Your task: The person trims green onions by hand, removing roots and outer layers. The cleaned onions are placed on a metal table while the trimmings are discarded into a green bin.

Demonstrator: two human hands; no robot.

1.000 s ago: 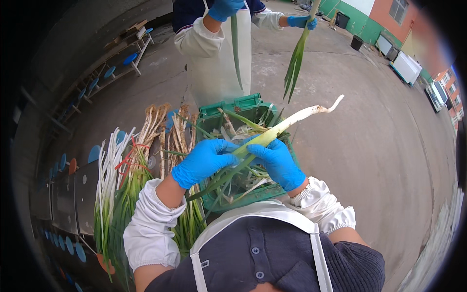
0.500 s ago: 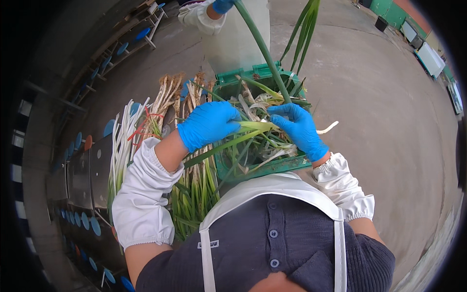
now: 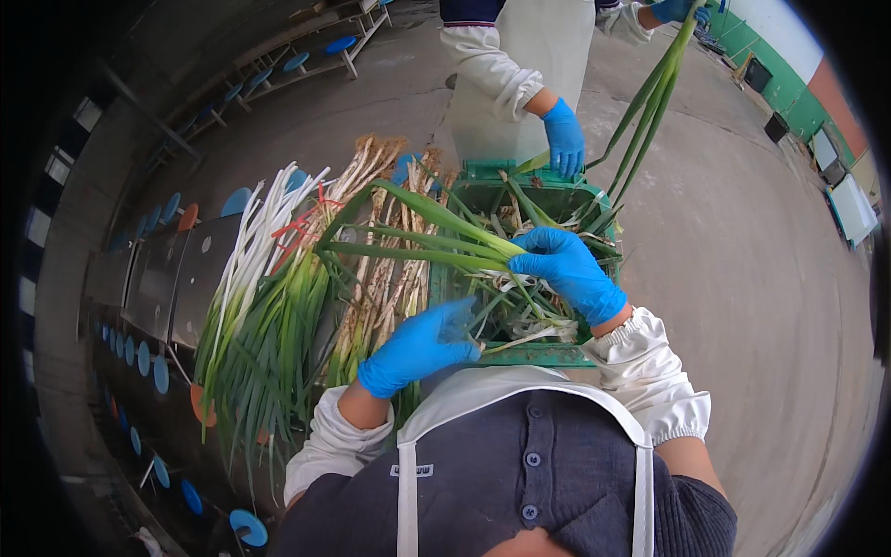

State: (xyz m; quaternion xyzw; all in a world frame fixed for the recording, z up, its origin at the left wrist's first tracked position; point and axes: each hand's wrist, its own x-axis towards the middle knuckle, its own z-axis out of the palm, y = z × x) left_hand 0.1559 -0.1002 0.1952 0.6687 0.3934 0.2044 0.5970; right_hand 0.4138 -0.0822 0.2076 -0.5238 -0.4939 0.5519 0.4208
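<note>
My right hand (image 3: 571,272), in a blue glove, is closed round a green onion (image 3: 445,227). Its green leaves reach left and fold downward over the bundles. Lower left, my blue-gloved left hand (image 3: 418,348) is at the near edge of a green bin (image 3: 534,356). Its fingers are smeared by motion but look apart from the thumb. A thin pale strip (image 3: 524,342) lies close to its fingertips; whether they touch is unclear. Torn leaves and peelings (image 3: 520,311) fill the bin.
Left of the bin lie green onions with roots and soil (image 3: 376,278) and a whiter, cleaned bundle (image 3: 264,241) with red ties. Across the bin, a co-worker in a white apron (image 3: 520,74) lowers one gloved hand (image 3: 563,139) and lifts long green leaves (image 3: 654,93). Blue stools (image 3: 161,374) line the left.
My left hand has come away from the onion, down toward me. My right hand keeps the onion, its leaves now swung up and left. The co-worker's leaves have moved right.
</note>
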